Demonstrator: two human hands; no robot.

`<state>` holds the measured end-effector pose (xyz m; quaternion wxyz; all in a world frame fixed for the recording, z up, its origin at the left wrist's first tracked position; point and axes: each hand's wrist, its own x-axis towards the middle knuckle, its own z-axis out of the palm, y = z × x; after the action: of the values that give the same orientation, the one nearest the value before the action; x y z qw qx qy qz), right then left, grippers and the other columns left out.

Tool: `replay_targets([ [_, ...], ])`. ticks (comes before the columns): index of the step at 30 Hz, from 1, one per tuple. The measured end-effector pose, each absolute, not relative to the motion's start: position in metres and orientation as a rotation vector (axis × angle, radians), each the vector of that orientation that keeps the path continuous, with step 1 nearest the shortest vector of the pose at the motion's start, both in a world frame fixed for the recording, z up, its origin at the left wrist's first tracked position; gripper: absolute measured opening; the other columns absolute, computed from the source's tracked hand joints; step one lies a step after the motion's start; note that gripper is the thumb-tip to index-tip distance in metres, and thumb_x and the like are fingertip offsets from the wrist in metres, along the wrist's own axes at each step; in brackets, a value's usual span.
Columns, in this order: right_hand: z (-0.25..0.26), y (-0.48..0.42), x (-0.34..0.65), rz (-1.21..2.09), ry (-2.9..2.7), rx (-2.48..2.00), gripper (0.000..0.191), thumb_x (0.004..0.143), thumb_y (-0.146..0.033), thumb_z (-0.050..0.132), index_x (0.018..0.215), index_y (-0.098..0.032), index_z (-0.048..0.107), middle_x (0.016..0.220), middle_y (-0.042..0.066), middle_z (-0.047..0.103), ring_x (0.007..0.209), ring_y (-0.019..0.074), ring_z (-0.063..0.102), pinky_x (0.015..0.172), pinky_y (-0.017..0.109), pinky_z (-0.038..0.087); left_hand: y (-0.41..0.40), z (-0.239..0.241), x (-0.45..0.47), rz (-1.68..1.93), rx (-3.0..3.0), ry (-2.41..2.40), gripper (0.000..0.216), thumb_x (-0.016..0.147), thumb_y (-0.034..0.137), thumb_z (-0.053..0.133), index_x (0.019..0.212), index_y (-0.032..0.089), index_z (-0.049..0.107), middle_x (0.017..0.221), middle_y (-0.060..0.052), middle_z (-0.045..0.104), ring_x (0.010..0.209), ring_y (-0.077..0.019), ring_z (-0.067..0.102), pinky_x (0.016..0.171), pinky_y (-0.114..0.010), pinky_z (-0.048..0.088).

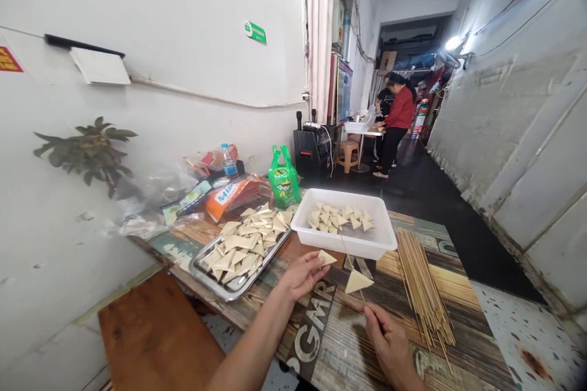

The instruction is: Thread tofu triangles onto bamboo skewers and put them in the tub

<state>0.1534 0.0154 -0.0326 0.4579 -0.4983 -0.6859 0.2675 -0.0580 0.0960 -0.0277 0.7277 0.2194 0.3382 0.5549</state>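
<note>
My left hand (305, 276) pinches a pale triangular slice (327, 258), which looks like tofu or dough, above the table. In my right hand (387, 339) is a thin wooden skewer (347, 252), its tip pointing up and away. One triangular piece (358, 281) is threaded on that skewer, just above my fingers. On the left a metal tray (229, 294) is heaped with loose triangles (247, 241). Beyond my hands stands a white plastic tub (343, 245) holding more triangles (339, 219). A bundle of bare skewers (424, 287) lies to the right.
A green plastic bag (284, 182), an orange package (233, 195) and a water bottle (228, 162) crowd the table's back left. Behind stands a black speaker (313, 149). Farther off, two people (398, 110) stand at another table (364, 129). A brown stool (156, 336) is at lower left.
</note>
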Motion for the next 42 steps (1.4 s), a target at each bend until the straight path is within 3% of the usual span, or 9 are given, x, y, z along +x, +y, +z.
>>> replay_targets([
  [4,-0.035,0.014,0.156,0.674,-1.707,-1.227,0.038,0.084,-0.045,0.041,0.085,-0.018,0.068,0.052,0.002,0.061,0.059,0.0162,0.062,0.056,0.019,0.050,0.094,-0.022,-0.040,1.194,0.341,0.731,0.023,0.067,0.010,0.067,0.087,0.010,0.056,0.091,-0.011,0.065,0.088,-0.0189,0.063,0.077,-0.025,0.051],
  [16,-0.039,0.014,0.155,0.669,-1.761,-1.205,0.031,0.085,-0.037,0.044,0.089,-0.016,0.067,0.082,0.006,0.069,0.073,0.0149,0.064,0.067,0.018,0.049,0.090,-0.013,-0.039,1.218,0.198,0.779,0.019,0.071,0.009,0.063,0.086,0.010,0.052,0.088,-0.014,0.066,0.086,-0.0197,0.064,0.074,-0.026,0.052],
  [42,-0.033,0.013,0.155,0.662,-1.797,-1.215,0.031,0.085,-0.037,0.043,0.085,-0.017,0.067,0.083,0.006,0.070,0.076,0.0168,0.065,0.070,0.021,0.050,0.092,-0.017,-0.040,1.231,0.280,0.784,0.021,0.070,0.013,0.065,0.089,0.010,0.056,0.088,-0.013,0.066,0.080,-0.0177,0.064,0.069,-0.025,0.052],
])
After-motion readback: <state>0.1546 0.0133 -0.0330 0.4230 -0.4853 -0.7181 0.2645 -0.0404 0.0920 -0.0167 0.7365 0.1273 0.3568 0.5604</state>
